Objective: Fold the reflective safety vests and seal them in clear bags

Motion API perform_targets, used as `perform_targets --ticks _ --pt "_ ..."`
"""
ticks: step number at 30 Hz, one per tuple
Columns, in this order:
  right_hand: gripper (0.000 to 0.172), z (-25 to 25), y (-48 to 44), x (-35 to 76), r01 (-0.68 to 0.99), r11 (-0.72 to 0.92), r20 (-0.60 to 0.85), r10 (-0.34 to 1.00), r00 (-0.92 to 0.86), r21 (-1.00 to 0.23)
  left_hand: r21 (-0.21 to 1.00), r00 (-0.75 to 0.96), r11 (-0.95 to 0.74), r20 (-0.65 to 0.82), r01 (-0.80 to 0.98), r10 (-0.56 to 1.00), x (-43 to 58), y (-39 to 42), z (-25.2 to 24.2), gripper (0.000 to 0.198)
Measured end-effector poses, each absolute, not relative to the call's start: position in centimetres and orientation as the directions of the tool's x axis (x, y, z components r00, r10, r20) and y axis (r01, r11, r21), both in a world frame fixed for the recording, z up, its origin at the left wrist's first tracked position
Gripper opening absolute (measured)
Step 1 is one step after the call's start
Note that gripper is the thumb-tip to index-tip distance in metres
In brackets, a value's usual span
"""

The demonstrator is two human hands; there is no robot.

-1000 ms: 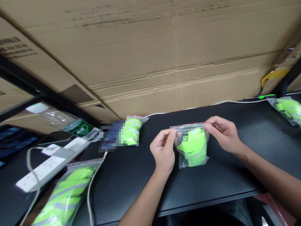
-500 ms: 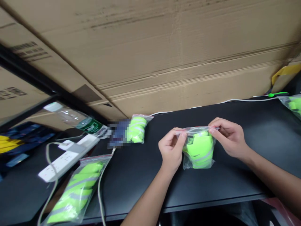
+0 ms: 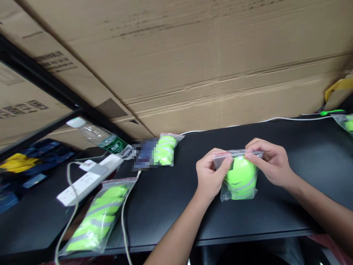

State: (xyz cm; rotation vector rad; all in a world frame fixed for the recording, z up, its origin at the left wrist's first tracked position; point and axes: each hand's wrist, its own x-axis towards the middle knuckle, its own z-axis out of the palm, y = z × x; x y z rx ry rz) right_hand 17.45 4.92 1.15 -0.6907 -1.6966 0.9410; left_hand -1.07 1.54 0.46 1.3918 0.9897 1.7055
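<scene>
A clear zip bag (image 3: 239, 182) packed with folded neon-yellow reflective fabric hangs just above the black table (image 3: 165, 213). My left hand (image 3: 211, 173) pinches its upper left corner. My right hand (image 3: 271, 163) holds the red-lined top edge from the other side, with the fingers over the seal. Both hands partly cover the bag's mouth. Similar filled bags lie on the table: one (image 3: 165, 151) at the back, one (image 3: 97, 217) at the front left, and one (image 3: 348, 123) cut off at the right edge.
A large cardboard box (image 3: 193, 62) stands along the table's far side. To the left are a white power strip (image 3: 82, 184), a plastic water bottle (image 3: 103, 139) lying down, and a pixelated patch (image 3: 145, 154). A white cable (image 3: 124, 217) and green-handled screwdriver (image 3: 332, 112) lie nearby.
My hands have moved closer together, narrowing the bag's top edge and bunching it. The whole scene has shifted right and slightly up in view as my head turned.
</scene>
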Motion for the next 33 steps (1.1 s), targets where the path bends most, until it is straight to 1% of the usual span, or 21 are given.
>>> perform_targets --ticks 3,7,10,12,16,22,25,28,33 --pt "0.009 1.3 5.0 17.6 -0.002 0.554 0.524 0.787 -0.327 -0.833 0.872 -0.161 -0.489 0.479 -0.025 0.863 -0.9 1.5 0.5 0.007" --pt "0.004 1.8 4.9 17.6 0.018 0.596 0.548 0.749 -0.371 -0.803 0.855 -0.176 -0.519 0.510 -0.005 0.842 -0.6 1.3 0.4 0.008" --pt "0.008 2.2 4.7 17.4 0.040 0.603 0.550 0.751 -0.364 -0.797 0.868 -0.166 -0.496 0.489 -0.002 0.856 -0.4 1.3 0.5 0.011" --pt "0.010 2.5 4.6 17.3 0.056 0.617 0.560 0.746 -0.361 -0.785 0.885 -0.129 -0.465 0.459 -0.025 0.879 -0.2 1.3 0.7 0.011" --pt "0.009 2.7 4.5 17.4 0.051 0.623 0.554 0.728 -0.404 -0.781 0.898 -0.040 -0.439 0.438 -0.029 0.898 0.0 1.3 1.0 0.010" --pt "0.010 2.8 5.1 18.4 0.059 0.609 0.507 0.707 -0.493 -0.791 0.903 -0.037 -0.430 0.429 -0.008 0.903 -0.8 1.6 1.3 0.006" --pt "0.007 3.0 5.9 19.4 0.074 0.567 0.475 0.748 -0.464 -0.820 0.916 0.030 -0.400 0.400 0.016 0.916 -1.4 1.8 1.4 0.004" --pt "0.010 3.2 6.8 20.5 0.088 0.501 0.413 0.790 -0.453 -0.861 0.935 0.103 -0.355 0.350 0.029 0.931 -1.9 1.9 1.6 0.008" --pt "0.019 3.3 8.0 22.4 0.107 0.337 0.193 0.740 -0.645 -0.936 0.951 0.253 -0.304 0.284 0.046 0.925 -2.8 2.1 1.6 0.025"
